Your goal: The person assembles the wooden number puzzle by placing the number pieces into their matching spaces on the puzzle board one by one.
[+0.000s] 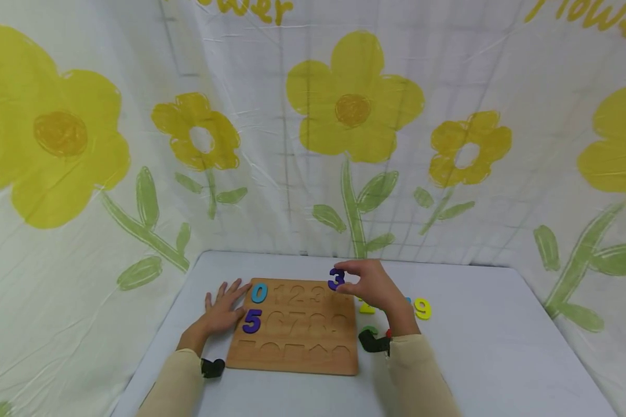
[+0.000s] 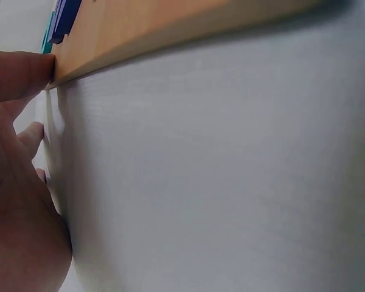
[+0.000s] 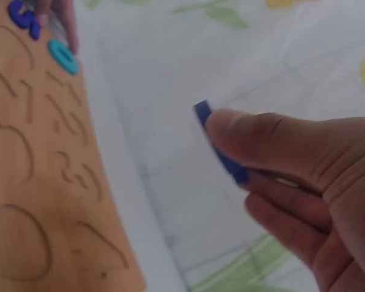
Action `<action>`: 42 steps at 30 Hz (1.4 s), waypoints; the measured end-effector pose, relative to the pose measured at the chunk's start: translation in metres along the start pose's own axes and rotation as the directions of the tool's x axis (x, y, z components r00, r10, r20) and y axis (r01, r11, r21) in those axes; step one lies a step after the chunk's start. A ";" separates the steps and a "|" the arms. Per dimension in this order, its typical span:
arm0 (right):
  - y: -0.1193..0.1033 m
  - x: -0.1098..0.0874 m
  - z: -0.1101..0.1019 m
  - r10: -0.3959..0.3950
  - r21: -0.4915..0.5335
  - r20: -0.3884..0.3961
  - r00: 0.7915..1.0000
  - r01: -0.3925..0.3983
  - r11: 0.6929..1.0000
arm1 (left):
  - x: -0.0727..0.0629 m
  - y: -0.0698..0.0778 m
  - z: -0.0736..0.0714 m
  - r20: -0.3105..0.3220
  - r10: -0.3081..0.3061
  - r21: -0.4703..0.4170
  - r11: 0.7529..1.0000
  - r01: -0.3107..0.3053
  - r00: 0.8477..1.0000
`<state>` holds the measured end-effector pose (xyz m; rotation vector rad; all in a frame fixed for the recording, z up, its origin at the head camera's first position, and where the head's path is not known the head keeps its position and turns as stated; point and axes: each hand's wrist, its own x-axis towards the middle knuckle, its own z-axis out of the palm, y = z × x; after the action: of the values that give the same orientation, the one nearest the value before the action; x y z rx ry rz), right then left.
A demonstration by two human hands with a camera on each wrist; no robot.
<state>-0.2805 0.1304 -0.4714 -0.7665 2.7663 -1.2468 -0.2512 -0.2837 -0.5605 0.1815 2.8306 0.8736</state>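
A wooden number puzzle board (image 1: 292, 364) lies on the table, with a light blue number 0 (image 1: 259, 293) and a purple number 5 (image 1: 252, 321) in its left column. My right hand (image 1: 367, 284) pinches a purple number 3 (image 1: 336, 279) between thumb and fingers, raised over the board's upper right corner. In the right wrist view the number 3 (image 3: 222, 146) shows edge-on. At the board's left edge my left hand (image 1: 223, 308) rests with fingers spread, and its thumb (image 2: 30, 70) touches the side of the board.
Right of the board lie loose numbers, among them a yellow 9 (image 1: 422, 308), another yellow piece (image 1: 367, 308) and a green piece (image 1: 369, 330), partly hidden by my right arm. A white curtain with yellow flowers (image 1: 355, 110) hangs behind the white table (image 1: 490, 347).
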 end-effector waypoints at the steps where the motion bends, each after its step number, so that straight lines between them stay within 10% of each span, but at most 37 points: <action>1: 0.002 0.003 0.004 -0.008 0.005 0.001 1.000 0.008 1.000 | 0.000 0.001 0.000 0.002 -0.002 -0.001 1.000 0.002 1.000; 42: 0.044 0.031 0.094 0.012 -0.115 0.105 0.994 0.000 0.993 | -0.004 0.003 -0.001 0.006 -0.003 -0.012 1.000 0.003 1.000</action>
<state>-0.3073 0.0762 -0.5608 -0.8058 2.7721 -1.0212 -0.2478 -0.2824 -0.5572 0.1773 2.8192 0.8871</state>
